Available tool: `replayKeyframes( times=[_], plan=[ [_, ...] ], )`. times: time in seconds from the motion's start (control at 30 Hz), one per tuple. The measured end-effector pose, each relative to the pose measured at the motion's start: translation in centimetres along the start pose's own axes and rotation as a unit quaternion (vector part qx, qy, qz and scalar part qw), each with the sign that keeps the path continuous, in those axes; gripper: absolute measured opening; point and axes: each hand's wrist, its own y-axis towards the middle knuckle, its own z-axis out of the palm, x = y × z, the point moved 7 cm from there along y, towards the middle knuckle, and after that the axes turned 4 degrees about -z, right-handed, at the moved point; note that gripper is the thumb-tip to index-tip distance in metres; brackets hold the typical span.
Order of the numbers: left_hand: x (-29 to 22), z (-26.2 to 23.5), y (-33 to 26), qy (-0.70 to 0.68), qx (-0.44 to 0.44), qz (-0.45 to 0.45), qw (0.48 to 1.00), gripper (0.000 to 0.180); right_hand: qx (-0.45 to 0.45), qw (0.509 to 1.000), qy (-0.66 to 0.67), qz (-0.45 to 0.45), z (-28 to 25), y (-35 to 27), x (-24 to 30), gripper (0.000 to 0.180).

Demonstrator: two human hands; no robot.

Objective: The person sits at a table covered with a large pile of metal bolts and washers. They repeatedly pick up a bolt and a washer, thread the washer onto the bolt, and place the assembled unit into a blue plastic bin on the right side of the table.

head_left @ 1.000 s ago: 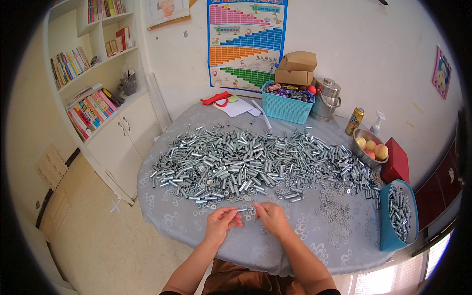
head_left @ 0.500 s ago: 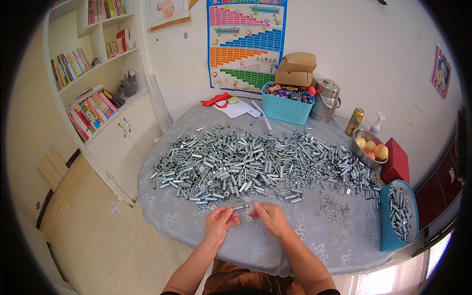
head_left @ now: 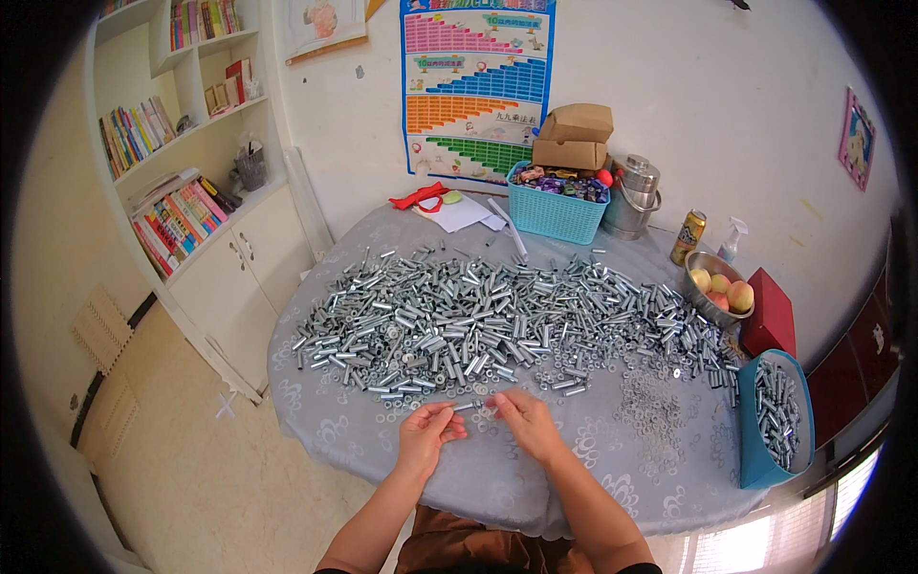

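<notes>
Near the front edge of the table, my left hand (head_left: 426, 438) pinches a small silver metal bolt (head_left: 466, 407) between thumb and fingers, its shaft pointing right. My right hand (head_left: 528, 423) is at the bolt's other end, thumb and fingertips pressed together. Whatever those fingertips hold is too small to make out. Just beyond both hands spreads a wide heap of metal bolts, sleeves and washers (head_left: 459, 325). A patch of small loose rings (head_left: 650, 407) lies to the right of my right hand.
A grey patterned cloth (head_left: 335, 435) covers the table. At right stands a blue bin (head_left: 748, 450) of metal pieces, near a red box (head_left: 771, 316) and a steel bowl (head_left: 706, 301) of fruit. A turquoise basket (head_left: 555, 215), steel pot (head_left: 626, 212) and can (head_left: 687, 237) stand at the back.
My right hand has shifted very slightly up and away, its fingertips still by the bolt's end. My left hand keeps the bolt in almost the same place.
</notes>
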Motion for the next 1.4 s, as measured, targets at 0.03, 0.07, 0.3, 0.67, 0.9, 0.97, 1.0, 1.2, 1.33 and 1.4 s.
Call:
replayKeyframes(
  times=[0.03, 0.07, 0.3, 0.67, 0.9, 0.97, 1.0, 1.2, 1.33, 1.4],
  plan=[
    [0.0, 0.1, 0.0, 0.002, -0.001, -0.001, 1.000, 0.015, 0.000, 0.999, -0.011, -0.041, 0.0, 0.1, 0.8, 0.030],
    [0.0, 0.0, 0.0, 0.004, -0.002, 0.000, 1.000, 0.015, 0.000, 0.996, -0.021, -0.082, -0.1, 0.1, 1.7, 0.030],
    [0.1, 0.6, -0.1, 0.047, 0.004, -0.001, 0.999, 0.015, -0.053, 0.998, 0.002, -0.040, -1.0, -0.1, 1.8, 0.021],
    [-0.4, 2.4, -0.6, 0.098, 0.032, 0.020, 0.994, 0.020, -0.122, 0.945, -0.235, -0.194, -2.9, 0.1, 1.6, 0.023],
    [-0.3, 1.7, -0.6, 0.120, 0.033, 0.018, 0.992, 0.020, -0.326, 0.849, -0.404, -0.100, -10.4, -0.5, 0.4, 0.020],
    [-0.3, 1.8, -0.6, 0.122, 0.035, 0.018, 0.992, 0.020, -0.335, 0.839, -0.419, -0.091, -10.7, -0.6, -0.6, 0.020],
    [-0.3, 1.7, -0.6, 0.120, 0.036, 0.020, 0.992, 0.020, -0.337, 0.832, -0.429, -0.102, -10.5, -0.5, -0.4, 0.019],
    [-0.6, 1.4, -0.7, 0.111, 0.026, 0.027, 0.993, 0.019, -0.189, 0.892, -0.354, -0.209, -6.3, 0.7, 1.0, 0.020],
    [-1.9, 0.9, -1.1, 0.124, 0.010, 0.035, 0.992, 0.019, -0.088, 0.907, -0.341, -0.233, -2.5, 0.4, 1.5, 0.020],
    [-2.9, -1.3, -0.8, 0.177, -0.040, 0.074, 0.981, 0.018, -0.086, 0.903, -0.355, -0.226, -1.7, 0.6, 1.5, 0.019]
  ],
)
